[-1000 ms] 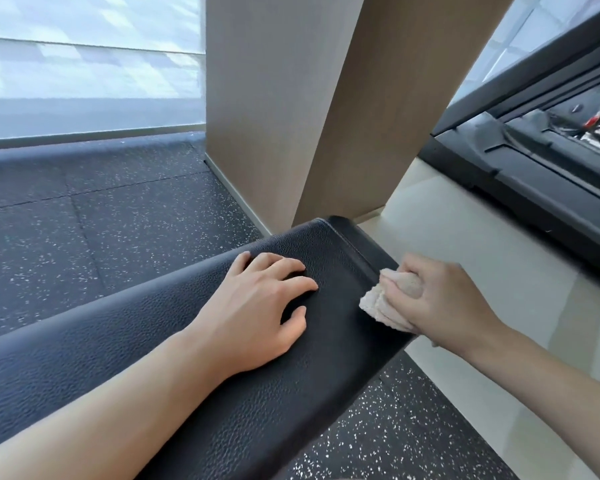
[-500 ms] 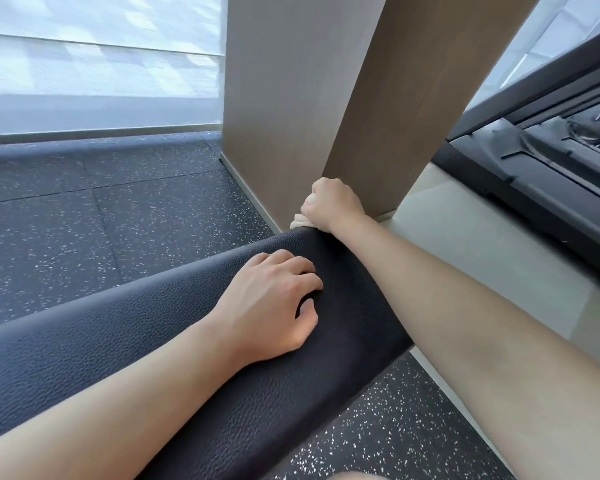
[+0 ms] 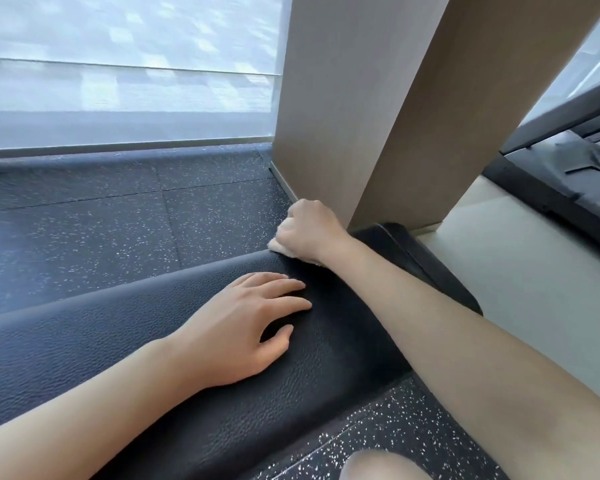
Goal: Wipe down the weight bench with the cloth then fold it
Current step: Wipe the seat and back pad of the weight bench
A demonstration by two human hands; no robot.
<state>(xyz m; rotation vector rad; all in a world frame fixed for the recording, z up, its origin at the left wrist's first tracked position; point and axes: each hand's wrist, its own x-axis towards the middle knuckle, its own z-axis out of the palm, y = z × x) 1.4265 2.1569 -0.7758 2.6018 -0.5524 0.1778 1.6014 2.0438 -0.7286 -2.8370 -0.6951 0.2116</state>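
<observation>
The black leather pad of the weight bench runs from lower left to the middle right. My left hand rests flat on top of the pad, fingers spread and relaxed. At the bench's far edge near its end, my right hand grips a small cream cloth, bunched up and pressed against the pad's upper rim. Only a small bit of the cloth shows under the fist.
A beige pillar stands just behind the bench end, close to my right hand. Dark speckled rubber flooring lies on the far side below a window. A black treadmill sits at the right on pale floor. My knee shows at the bottom.
My right hand has carried the cloth from the bench's near right side, over its end, to the far edge, then slid a little leftward along it. My left hand has stayed on the pad.
</observation>
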